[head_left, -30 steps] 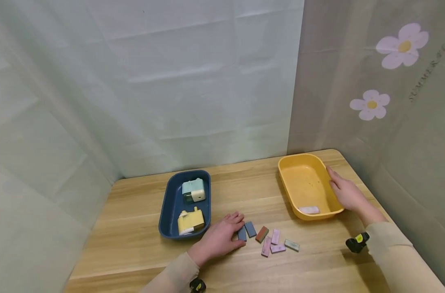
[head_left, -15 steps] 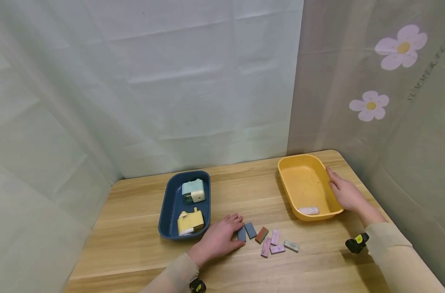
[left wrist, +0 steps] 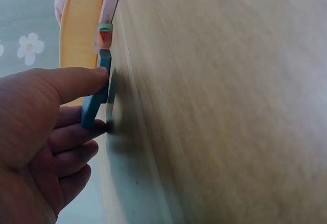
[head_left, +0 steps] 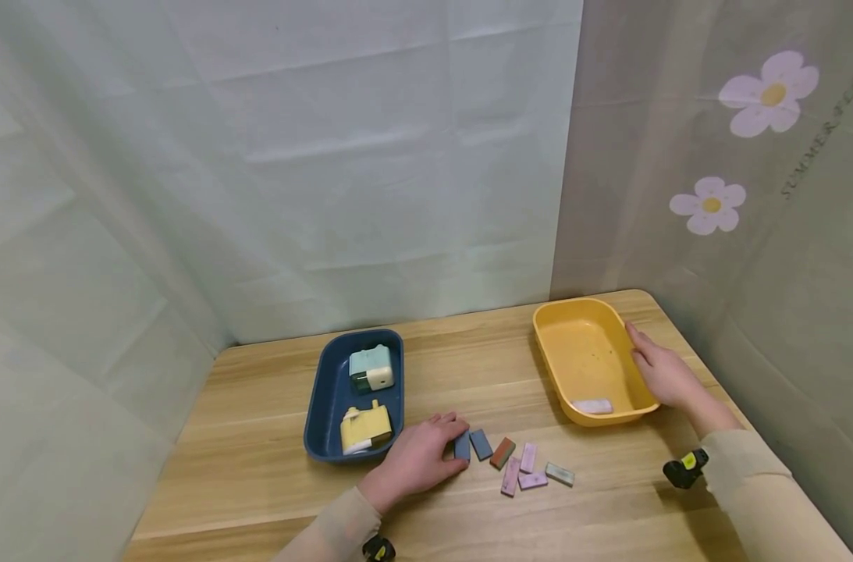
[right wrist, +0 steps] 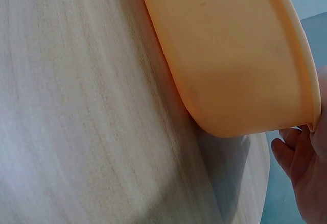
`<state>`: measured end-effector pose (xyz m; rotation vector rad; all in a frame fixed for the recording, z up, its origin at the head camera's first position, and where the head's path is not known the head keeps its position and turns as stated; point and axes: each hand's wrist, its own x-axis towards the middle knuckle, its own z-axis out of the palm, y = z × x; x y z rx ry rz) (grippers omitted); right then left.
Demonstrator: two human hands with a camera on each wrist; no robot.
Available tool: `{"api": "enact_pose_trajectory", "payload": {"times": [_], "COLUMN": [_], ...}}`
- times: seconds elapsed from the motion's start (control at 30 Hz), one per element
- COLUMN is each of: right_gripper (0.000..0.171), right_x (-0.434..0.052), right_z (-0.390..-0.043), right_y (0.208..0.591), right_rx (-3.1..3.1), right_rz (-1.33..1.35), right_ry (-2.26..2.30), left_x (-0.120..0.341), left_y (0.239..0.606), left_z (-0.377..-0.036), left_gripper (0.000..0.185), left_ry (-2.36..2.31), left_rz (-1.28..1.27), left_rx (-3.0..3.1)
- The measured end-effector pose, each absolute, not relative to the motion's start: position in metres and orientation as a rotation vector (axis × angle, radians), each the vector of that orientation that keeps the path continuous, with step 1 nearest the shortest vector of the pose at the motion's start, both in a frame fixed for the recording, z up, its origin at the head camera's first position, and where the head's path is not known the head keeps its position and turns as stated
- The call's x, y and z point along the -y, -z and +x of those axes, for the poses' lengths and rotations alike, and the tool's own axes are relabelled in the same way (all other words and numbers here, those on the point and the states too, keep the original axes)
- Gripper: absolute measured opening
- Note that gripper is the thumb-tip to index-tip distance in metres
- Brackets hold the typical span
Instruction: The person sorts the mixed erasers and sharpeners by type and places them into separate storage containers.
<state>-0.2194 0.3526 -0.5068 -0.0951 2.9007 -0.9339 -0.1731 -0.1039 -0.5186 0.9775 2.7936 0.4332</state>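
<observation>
My left hand [head_left: 415, 462] pinches a small blue rectangular block [head_left: 463, 446] on the wooden table. In the left wrist view the thumb is on one part of the blue block [left wrist: 92, 106] and fingers are at its lower end. Just right of it lies a second blue block [head_left: 481, 445]. My right hand [head_left: 666, 375] grips the right rim of a yellow plastic bin [head_left: 586, 343], with a pale lavender block [head_left: 592, 406] inside near the front wall. In the right wrist view, fingers curl under the rim of the bin [right wrist: 230, 66].
Right of the blue blocks lie a red-brown block [head_left: 502, 452], several lavender blocks [head_left: 528, 457] and a grey-green block [head_left: 559, 473]. At left, a navy tray [head_left: 320, 406] holds a mint-and-cream gadget [head_left: 371, 365] and a yellow one [head_left: 366, 425]. Curtains [head_left: 384, 172] surround the table.
</observation>
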Motion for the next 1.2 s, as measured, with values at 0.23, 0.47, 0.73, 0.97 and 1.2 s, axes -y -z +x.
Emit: {"api": "enact_pose_trajectory", "payload": {"times": [0.23,0.47,0.73,0.97,1.2], "right_gripper": [0.06,0.061,0.061,0.06,0.061], "right_x": [-0.354,-0.353,-0.353,-0.353,-0.353], "right_z": [-0.22,-0.22,-0.22,-0.22,-0.221], "right_y": [0.507,0.508,0.508,0.506,0.508], "right_rx": [-2.915,-2.921,-2.922,-2.919,-2.915], "right_rz": [-0.101,-0.099,-0.098,-0.104,-0.103], "right_ry": [0.916,0.911,0.913,0.92,0.918], "left_x": [0.103,0.102,0.098,0.086,0.066], "left_y": [0.518,0.519,0.515,0.507,0.497], "left_z": [-0.173,-0.174,-0.174,-0.175,-0.178], "left_gripper": [0.052,0.052,0.052,0.052,0.053], "left_ry": [-0.459,-0.497,-0.536,-0.581,-0.597], "left_rz": [0.957,0.941,0.925,0.931,0.966], "left_rx": [-2.818,-2.836,-2.868,-2.872,-2.867]}}
